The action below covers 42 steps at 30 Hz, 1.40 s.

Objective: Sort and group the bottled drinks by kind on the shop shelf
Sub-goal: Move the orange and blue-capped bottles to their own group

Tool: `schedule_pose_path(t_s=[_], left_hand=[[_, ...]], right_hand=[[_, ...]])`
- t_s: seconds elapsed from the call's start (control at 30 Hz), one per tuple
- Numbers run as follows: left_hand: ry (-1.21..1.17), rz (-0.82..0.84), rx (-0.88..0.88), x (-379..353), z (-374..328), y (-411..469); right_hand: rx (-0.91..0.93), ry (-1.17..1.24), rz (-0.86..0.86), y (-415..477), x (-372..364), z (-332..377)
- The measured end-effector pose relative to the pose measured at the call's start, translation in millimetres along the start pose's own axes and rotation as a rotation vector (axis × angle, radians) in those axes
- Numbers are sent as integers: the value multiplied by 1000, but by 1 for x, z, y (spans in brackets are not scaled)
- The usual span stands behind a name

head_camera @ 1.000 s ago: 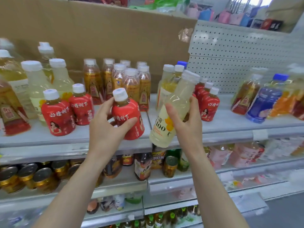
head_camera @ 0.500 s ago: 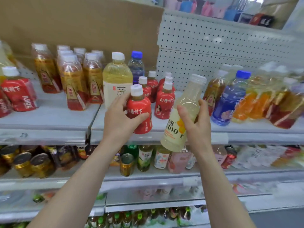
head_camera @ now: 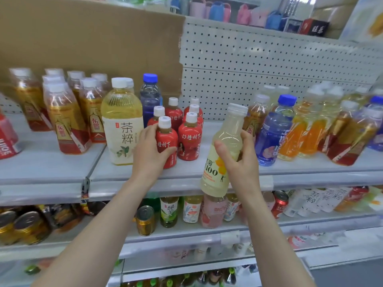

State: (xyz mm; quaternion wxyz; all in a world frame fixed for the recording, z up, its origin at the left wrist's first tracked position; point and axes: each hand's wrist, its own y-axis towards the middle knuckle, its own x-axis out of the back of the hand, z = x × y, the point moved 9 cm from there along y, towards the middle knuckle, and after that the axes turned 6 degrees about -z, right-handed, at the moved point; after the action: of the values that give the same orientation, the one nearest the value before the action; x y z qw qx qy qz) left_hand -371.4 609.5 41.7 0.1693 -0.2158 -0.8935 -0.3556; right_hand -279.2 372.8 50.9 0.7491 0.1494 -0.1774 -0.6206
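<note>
My left hand (head_camera: pixel 149 152) grips a small red-labelled bottle (head_camera: pixel 166 141) with a white cap, standing on the grey shelf (head_camera: pixel 145 172) beside several bottles of the same red kind (head_camera: pixel 189 139). My right hand (head_camera: pixel 241 164) holds a tall pale-yellow bottle (head_camera: pixel 224 154) marked "100", tilted, in the air in front of the shelf edge. A large yellow tea bottle (head_camera: pixel 122 123) stands just left of my left hand.
Amber tea bottles (head_camera: pixel 64 121) fill the shelf's left part. Blue-capped bottles (head_camera: pixel 273 131), orange drinks (head_camera: pixel 300 133) and more amber bottles crowd the right. A blue bottle (head_camera: pixel 150 96) stands behind. Cans and small bottles fill the lower shelves. Pegboard backs the shelf.
My left hand has carried the red bottle rightward and lowered it onto the shelf by the other red bottles. My right hand kept the pale-yellow bottle. The view swung to the right.
</note>
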Motion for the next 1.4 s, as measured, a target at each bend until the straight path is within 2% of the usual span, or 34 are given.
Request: schedule_pose_path(t_s=[0.33, 0.47, 0.57, 0.73, 0.93, 1.07, 1.27, 1.33, 1.4], left_hand=[[146, 16, -83, -8, -9, -6], [161, -154, -293, 5, -41, -29], [67, -159, -406, -3, -64, -46], [-87, 11, -386, -47, -101, -60], [-140, 102, -348, -113, -153, -64], [-165, 37, -321, -144, -199, -63], [-161, -188, -490, -170, -291, -70], [-129, -144, -490, -193, -318, -65], [-108, -20, -383, -230, -331, -55]], right_hand=[[-7, -46, -51, -4, 12, -6], [-25, -65, -116, -10, 36, -10], [-19, -71, -174, -13, 61, -14], [0, -88, -230, -10, 107, -20], [20, -115, -219, 27, 165, -33], [38, -141, -184, 62, 209, -45], [67, -94, -206, 108, 279, -68], [59, -80, -207, 120, 295, -76], [62, -74, -197, 129, 306, -82]])
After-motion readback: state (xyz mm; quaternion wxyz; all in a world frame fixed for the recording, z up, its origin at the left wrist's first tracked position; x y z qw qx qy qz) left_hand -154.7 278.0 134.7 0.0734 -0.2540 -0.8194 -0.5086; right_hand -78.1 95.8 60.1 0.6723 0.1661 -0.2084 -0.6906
